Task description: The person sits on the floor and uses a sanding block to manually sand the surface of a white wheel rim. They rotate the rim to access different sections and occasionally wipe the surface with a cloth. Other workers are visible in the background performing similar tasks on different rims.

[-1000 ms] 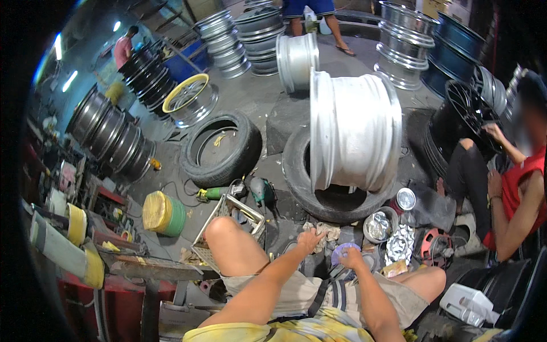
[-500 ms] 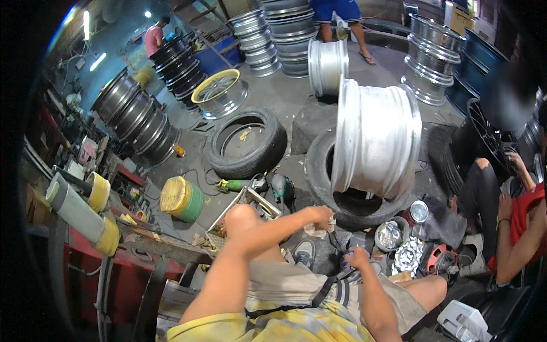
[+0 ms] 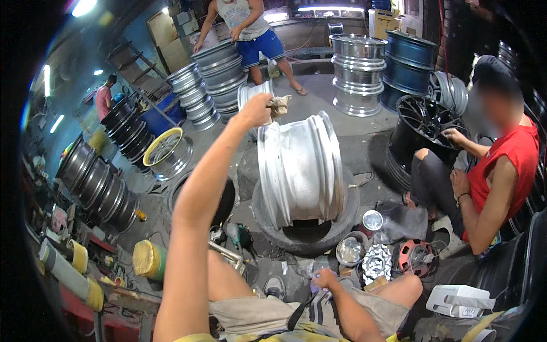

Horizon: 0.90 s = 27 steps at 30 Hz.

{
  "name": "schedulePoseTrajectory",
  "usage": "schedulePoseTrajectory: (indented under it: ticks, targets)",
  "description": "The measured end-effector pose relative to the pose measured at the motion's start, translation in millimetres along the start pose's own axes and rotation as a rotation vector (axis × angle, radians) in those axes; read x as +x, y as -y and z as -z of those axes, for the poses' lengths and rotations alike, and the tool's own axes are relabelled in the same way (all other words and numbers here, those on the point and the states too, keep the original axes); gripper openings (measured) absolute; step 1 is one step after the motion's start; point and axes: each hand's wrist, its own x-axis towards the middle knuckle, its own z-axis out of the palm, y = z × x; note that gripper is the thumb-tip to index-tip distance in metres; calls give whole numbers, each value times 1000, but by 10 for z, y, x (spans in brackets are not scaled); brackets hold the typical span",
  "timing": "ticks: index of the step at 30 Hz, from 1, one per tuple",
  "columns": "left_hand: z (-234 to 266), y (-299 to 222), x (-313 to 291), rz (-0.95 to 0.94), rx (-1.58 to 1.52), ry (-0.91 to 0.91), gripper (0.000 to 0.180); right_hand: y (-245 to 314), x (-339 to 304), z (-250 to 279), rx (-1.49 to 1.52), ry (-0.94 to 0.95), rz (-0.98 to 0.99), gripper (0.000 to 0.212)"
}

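Observation:
My left arm is stretched far forward. My left hand (image 3: pixel 257 110) is closed on a crumpled beige rag (image 3: pixel 280 106), held by the top left edge of a large silver wheel rim (image 3: pixel 299 171). The rim rests on its side on a black tyre (image 3: pixel 268 236) lying on the floor, and its barrel faces me. My right hand (image 3: pixel 326 278) is low between my knees, fingers curled. A small purplish thing (image 3: pixel 317 279) shows at its fingers, too unclear to name. Beside that hand are a round bowl (image 3: pixel 351 249) with a shiny lining and a sheet of crinkled foil (image 3: pixel 377 264).
At the right, a person in red (image 3: pixel 501 165) sits with a hand on a black spoked wheel (image 3: pixel 424 122). Another person (image 3: pixel 245 28) stands behind stacked rims (image 3: pixel 219 71). A green power tool (image 3: pixel 236 235), a red round tool (image 3: pixel 415 256) and a white jug (image 3: pixel 458 300) lie nearby.
My left hand has risen with the rag from low beside the tyre to the rim's upper left. My right hand stays low. The view has tilted up and turned right.

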Motion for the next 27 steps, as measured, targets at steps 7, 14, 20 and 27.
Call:
schedulePoseTrajectory:
  ticks: [7, 14, 20, 27]
  targets:
    - [-1378, -315, -199, 151, -90, 24, 28, 99, -31, 101, -6, -11, -96, 44]
    - [-1220, -1017, -1127, -155, -112, -218, 37, 4, 6, -60, -79, 40, -108, 42]
    - [-1305, -1232, -2157, -279, 89, -77, 35, 282, -67, 40, -42, 88, -166, 48]
    - [-1738, -1268, -2888, -563, 211, 179, 32, 200, -46, 47, -101, 29, -114, 48]
